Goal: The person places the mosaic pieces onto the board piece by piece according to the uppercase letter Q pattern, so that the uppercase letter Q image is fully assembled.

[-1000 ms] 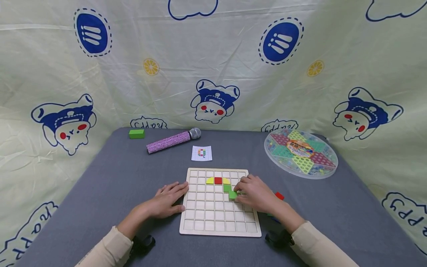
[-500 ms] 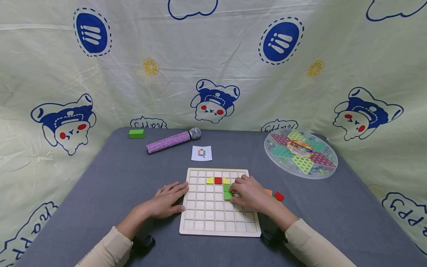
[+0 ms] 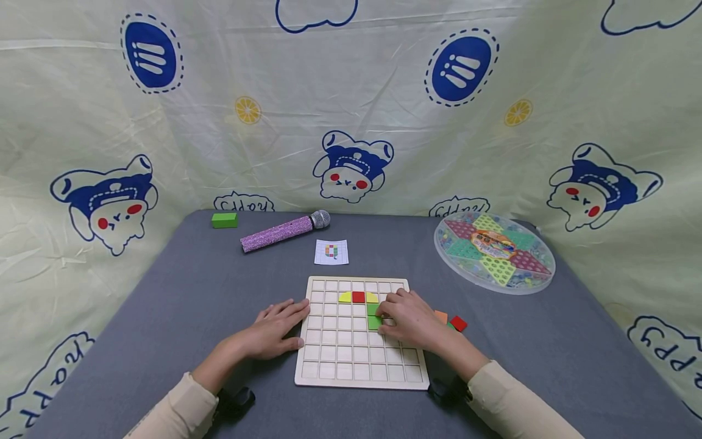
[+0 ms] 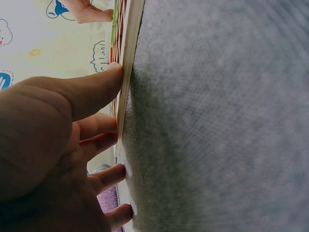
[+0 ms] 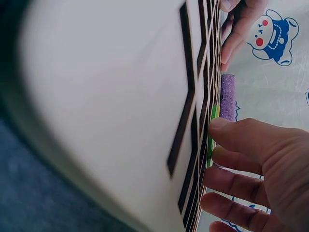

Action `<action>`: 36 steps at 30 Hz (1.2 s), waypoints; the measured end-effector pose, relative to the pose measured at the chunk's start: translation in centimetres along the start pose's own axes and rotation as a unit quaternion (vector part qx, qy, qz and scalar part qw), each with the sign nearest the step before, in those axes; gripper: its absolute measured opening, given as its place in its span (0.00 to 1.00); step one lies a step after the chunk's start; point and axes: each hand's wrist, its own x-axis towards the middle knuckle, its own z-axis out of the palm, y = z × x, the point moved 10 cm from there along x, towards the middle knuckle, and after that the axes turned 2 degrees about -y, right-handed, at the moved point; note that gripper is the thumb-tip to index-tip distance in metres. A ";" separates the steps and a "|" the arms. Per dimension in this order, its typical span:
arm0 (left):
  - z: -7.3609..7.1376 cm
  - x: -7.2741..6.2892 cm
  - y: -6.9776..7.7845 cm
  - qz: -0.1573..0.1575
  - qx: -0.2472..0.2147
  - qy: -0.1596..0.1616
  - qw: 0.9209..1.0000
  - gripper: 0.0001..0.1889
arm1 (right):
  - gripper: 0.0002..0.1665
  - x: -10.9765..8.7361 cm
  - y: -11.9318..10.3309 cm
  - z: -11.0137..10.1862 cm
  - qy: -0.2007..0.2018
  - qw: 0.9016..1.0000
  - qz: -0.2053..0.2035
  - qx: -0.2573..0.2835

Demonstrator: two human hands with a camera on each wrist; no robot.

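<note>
A pale wooden grid board [image 3: 328,371] lies flat on the table. My left hand [image 3: 276,330] rests at its left edge, fingers extended; in the left wrist view the thumb touches the board's side. On the grid, a red square tile [image 3: 358,297] sits between two yellow curved-corner tiles [image 3: 345,297]. Below the right yellow one is a green square tile [image 3: 372,309], with a second green tile [image 3: 373,323] directly under it. My right hand [image 3: 410,320] pinches this lower green tile, thumb and fingertips at its right side. The right wrist view shows the thumb on the green edge [image 5: 211,140].
Loose orange [image 3: 440,316] and red tiles [image 3: 458,323] lie right of the board, partly behind my right wrist. Beyond the board are a pattern card [image 3: 331,259], a purple glitter microphone [image 3: 280,234], a green block [image 3: 225,221] and a round Chinese checkers case [image 3: 495,251].
My right hand has moved slightly left, and the lower green tile has gone from tilted to lined up in the cell under the upper one. The left hand has stayed still.
</note>
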 end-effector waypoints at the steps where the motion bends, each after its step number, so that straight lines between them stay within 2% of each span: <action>1: 0.0 0.0 0.0 0.000 0.000 0.000 1.000 0.35 | 0.09 0.0 0.0 0.0 -0.001 1.000 0.002 0.000; 5: 0.0 0.0 0.0 0.000 0.000 0.000 1.000 0.35 | 0.11 -0.3 0.5 -0.3 -0.008 1.000 0.016 -0.001; 10: 0.0 0.0 0.1 0.001 -0.001 0.000 1.000 0.34 | 0.14 -1.2 2.0 -1.1 -0.020 0.998 0.054 0.005; 19: 0.0 0.0 0.0 -0.003 -0.001 -0.002 1.000 0.35 | 0.14 -3.5 6.0 -2.7 0.002 0.997 0.083 -0.006; 26: 0.1 0.0 -0.1 -0.005 -0.003 -0.004 1.000 0.35 | 0.14 -5.6 8.9 -2.6 -0.012 0.993 0.119 0.009; 32: 0.0 0.0 -0.1 -0.006 -0.002 -0.003 1.000 0.35 | 0.14 -6.8 10.0 -2.3 -0.005 0.993 0.120 0.002; 36: 0.0 0.0 0.0 -0.002 -0.001 -0.004 1.000 0.35 | 0.15 -7.2 10.8 -1.7 -0.015 0.991 0.135 0.001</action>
